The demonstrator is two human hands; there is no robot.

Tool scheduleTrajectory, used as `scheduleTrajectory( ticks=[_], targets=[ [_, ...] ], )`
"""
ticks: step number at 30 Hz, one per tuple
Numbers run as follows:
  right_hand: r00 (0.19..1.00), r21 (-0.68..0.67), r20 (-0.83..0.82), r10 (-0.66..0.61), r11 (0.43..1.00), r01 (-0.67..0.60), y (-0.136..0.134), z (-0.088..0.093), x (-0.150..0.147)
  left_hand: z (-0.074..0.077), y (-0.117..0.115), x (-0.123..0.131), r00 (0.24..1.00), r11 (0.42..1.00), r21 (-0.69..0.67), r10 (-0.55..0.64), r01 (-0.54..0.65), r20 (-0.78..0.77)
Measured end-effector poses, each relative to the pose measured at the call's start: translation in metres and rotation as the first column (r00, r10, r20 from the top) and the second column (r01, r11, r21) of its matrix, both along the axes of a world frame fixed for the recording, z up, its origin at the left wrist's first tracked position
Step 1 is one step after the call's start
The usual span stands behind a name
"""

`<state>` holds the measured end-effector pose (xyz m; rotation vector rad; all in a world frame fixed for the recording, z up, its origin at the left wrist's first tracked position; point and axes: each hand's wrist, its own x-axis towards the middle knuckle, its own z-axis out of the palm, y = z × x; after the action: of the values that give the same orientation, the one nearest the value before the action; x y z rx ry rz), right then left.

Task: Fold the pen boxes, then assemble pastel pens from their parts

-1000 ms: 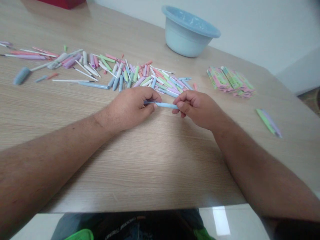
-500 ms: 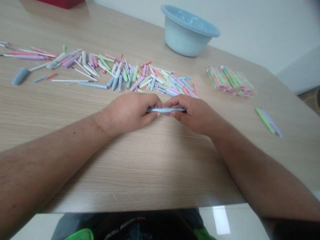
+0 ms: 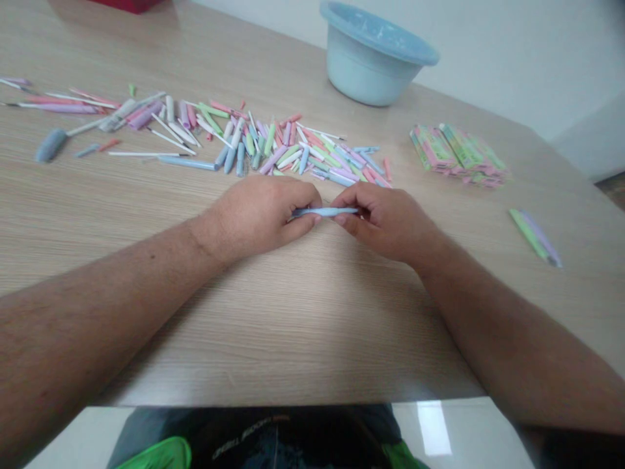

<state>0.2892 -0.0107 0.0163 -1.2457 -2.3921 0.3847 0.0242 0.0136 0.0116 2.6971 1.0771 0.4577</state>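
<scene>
Head view. A wooden table point(image 3: 293, 312) with a pale, fine grain is shown, filling most of the frame; its near edge is seen at the bottom, where a strip of glossy light floor point(image 3: 434, 430) and dark clothing with a green patch are visible below it. A plain white wall point(image 3: 512, 39) is seen beyond the far edge of the table.

Both forearms are laid across the surface. A light blue pen point(image 3: 325, 212) is held level just above the table at mid-frame, between the two hands. Its left end is pinched in the closed fingers of the left hand point(image 3: 258, 212), and its right end is gripped between thumb and fingers of the right hand point(image 3: 390, 218); both hands are clenched on it.

Just behind the hands, a scatter of pastel pen parts point(image 3: 273, 146) in pink, green, purple, blue and white is spread in a long band toward the left edge, with a grey-blue cap point(image 3: 50, 144) lying apart at its left end. A light blue basin point(image 3: 375, 55) is set upright near the far edge. A stack of pink and green packets point(image 3: 459, 156) is placed to the right, and two pens point(image 3: 534, 238), one green and one purple, are laid side by side nearer the right edge. A red object point(image 3: 129, 5) is cut off at the top left.
</scene>
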Motion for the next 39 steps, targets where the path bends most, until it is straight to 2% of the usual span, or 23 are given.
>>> scheduleTrajectory(
  ticks=[4,8,13,20,25,32,35,39],
  targets=[
    [0.999,0.035,0.04,-0.033,0.999,0.032,0.0,0.005,0.0,-0.001,-0.001,0.001,1.0,1.0,0.022,-0.019,0.019,-0.022],
    [0.997,0.035,0.013,-0.072,0.997,0.072,-0.001,0.008,-0.001,-0.001,-0.003,0.002,0.999,0.999,0.027,-0.025,0.026,-0.022],
    [0.997,0.013,-0.066,-0.043,0.999,0.044,0.0,0.007,0.002,-0.003,-0.001,0.0,0.999,0.999,0.034,0.014,-0.016,0.052],
    [0.996,-0.015,-0.057,-0.062,0.998,0.061,0.001,0.006,0.0,-0.003,-0.002,0.001,0.999,0.999,0.042,0.002,-0.004,0.033],
    [0.999,0.048,0.004,0.038,0.998,-0.038,-0.001,-0.002,-0.007,-0.005,-0.004,0.005,1.0,1.0,-0.001,-0.001,0.001,0.021],
    [0.999,-0.017,-0.035,0.033,0.999,-0.033,0.003,-0.008,-0.004,-0.001,0.001,0.004,0.985,0.996,-0.032,-0.072,0.078,0.156],
    [0.996,-0.019,-0.09,-0.008,1.0,0.006,0.005,-0.01,-0.002,0.001,0.004,0.002,0.982,0.995,-0.083,-0.043,0.059,0.183],
    [0.982,-0.049,-0.173,-0.078,0.996,0.07,0.006,-0.011,-0.001,-0.001,0.008,-0.003,0.931,0.987,-0.159,0.034,0.026,0.364]
  ],
)
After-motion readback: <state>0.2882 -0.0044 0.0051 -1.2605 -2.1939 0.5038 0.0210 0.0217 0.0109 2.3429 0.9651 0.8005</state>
